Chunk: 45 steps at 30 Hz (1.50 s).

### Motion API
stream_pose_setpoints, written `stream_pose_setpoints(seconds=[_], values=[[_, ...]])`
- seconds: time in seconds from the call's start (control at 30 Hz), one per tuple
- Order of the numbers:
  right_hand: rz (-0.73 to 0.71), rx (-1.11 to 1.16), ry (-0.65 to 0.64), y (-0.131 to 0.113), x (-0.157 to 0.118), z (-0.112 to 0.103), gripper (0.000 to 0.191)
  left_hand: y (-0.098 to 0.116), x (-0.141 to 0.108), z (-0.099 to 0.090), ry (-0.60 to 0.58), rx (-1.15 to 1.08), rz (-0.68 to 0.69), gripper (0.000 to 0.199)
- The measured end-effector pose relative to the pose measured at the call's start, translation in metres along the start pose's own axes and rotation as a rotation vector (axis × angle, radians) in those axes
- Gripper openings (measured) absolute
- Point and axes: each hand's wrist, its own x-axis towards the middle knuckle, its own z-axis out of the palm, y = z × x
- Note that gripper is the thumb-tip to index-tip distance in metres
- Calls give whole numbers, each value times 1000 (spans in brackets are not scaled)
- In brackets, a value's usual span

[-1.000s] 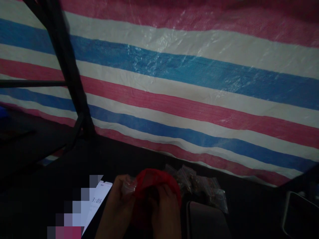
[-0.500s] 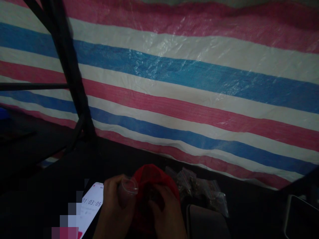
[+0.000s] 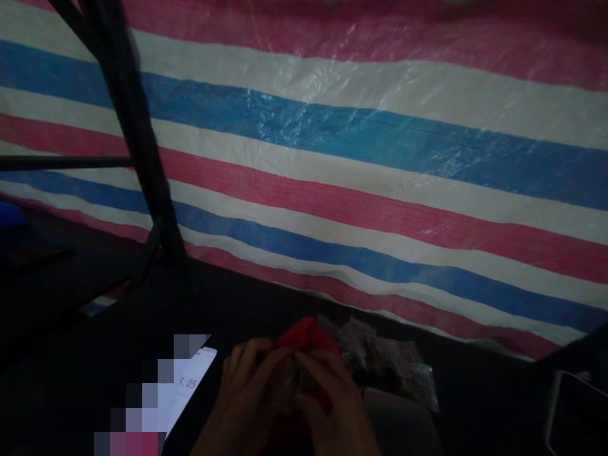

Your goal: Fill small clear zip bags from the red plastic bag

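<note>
Fingertips of the left hand (image 3: 247, 386) and right hand (image 3: 327, 396) are pinched together on a small clear bag (image 3: 293, 380), held between them above the red bowl (image 3: 304, 335); neither hand is nearer.

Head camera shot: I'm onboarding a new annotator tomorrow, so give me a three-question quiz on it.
1. True or false: the left hand and right hand are together at one small clear bag.
2. What lies just right of the red bowl? A) a pile of small clear bags B) a stack of books C) a kettle
3. Fill in: the backdrop is a striped ____ in pink, white and blue.

Key: 1 true; 2 A; 3 tarpaulin. The lit phone screen sits left of the hands.
</note>
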Motion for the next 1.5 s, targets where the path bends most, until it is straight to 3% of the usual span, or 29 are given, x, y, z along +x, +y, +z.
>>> stream_pose_setpoints(seconds=[0.13, 0.27, 0.57, 0.83, 1.0, 1.13, 1.33, 1.5], values=[[59, 67, -9, 10, 2, 2, 66, 10, -1, -3, -204, -32, -100, 48], [164, 160, 49, 16, 1, 2, 51, 23, 1, -9, -172, -66, -215, 45], [-142, 184, -16, 27, 0, -1, 49, 16, 6, -10, -269, -157, -275, 40], [-446, -70, 238, 4, -4, 17, 56, 14, 2, -15, -307, -144, -271, 50], [-572, -271, 330, 9, -8, 20, 67, 18, 4, -19, -259, -227, -289, 43], [-575, -311, 411, 15, -10, 24, 70, 18, 6, -20, -281, -354, -302, 41], [-557, -253, 480, 13, -5, 29, 54, 14, 5, -20, -280, -422, -361, 46], [-435, -190, 438, 14, -8, 25, 47, 13, 4, -20, -263, -454, -405, 43]])
